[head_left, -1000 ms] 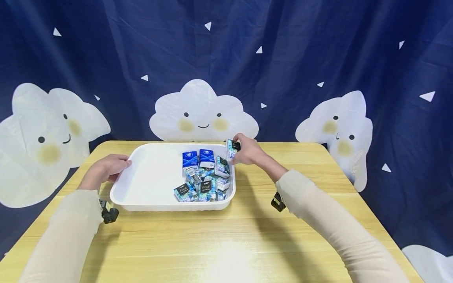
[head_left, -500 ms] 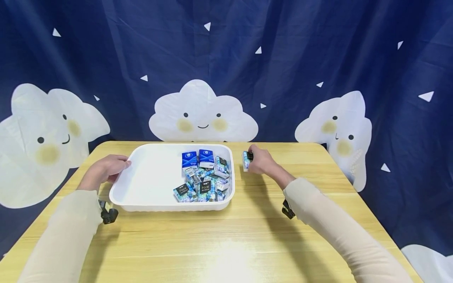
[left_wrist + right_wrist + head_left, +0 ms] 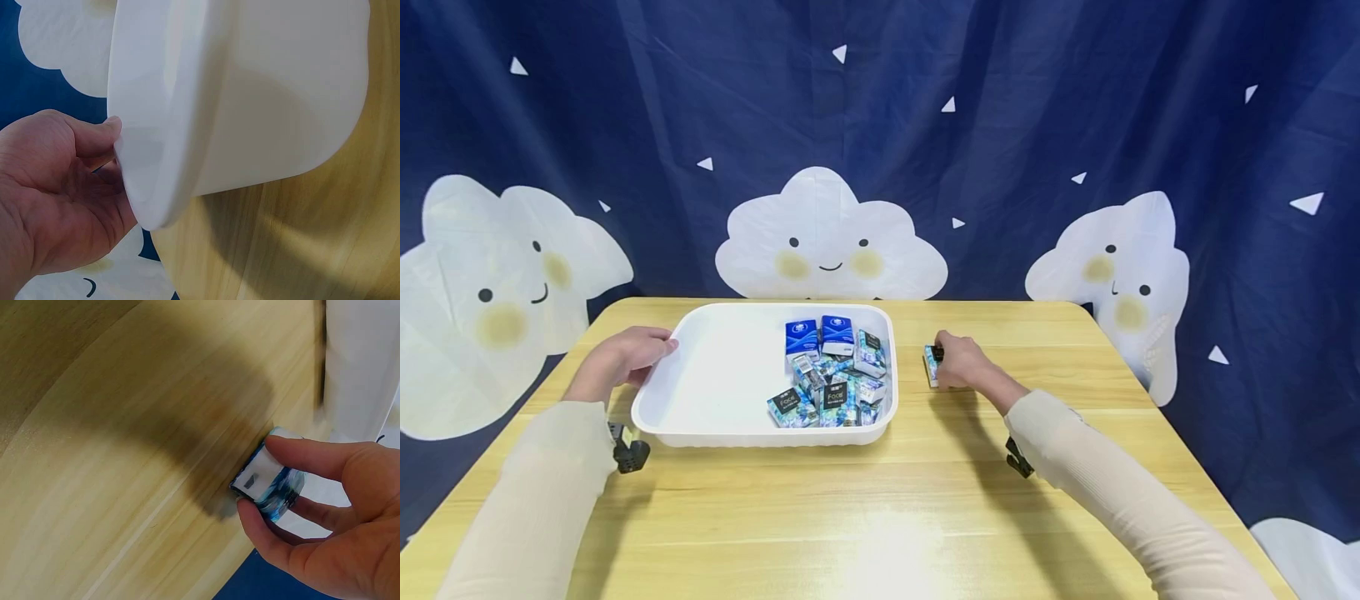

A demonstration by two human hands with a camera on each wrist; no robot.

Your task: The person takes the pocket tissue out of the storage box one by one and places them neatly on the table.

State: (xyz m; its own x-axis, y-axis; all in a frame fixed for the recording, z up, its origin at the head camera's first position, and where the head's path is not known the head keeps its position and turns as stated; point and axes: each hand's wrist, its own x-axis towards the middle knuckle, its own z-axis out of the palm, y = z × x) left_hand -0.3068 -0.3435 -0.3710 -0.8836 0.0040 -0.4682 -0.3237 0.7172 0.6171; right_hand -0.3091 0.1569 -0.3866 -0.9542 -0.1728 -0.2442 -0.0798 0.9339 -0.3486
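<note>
My right hand (image 3: 964, 363) pinches a small blue-and-white tissue pack (image 3: 932, 365) with a black label, low over the table to the right of the tray. In the right wrist view, thumb and fingers grip the pack (image 3: 265, 478) by opposite sides, close to the wood. My left hand (image 3: 628, 360) holds the left rim of the white plastic tray (image 3: 715, 367). Seen from the left wrist, the thumb lies on the tray's rim (image 3: 150, 125), with the fingers behind it. Several flowery tissue packs (image 3: 838, 398) and two dark blue packs (image 3: 837, 333) lie heaped in the tray's right half.
The light wooden table (image 3: 820, 517) spreads in front of and to the right of the tray. Behind its far edge hangs a dark blue curtain (image 3: 1000, 125) with white clouds.
My right hand has carried the tissue pack from above the tray's right rim, rightward and down toward the table. The left hand and the tray have stayed in place.
</note>
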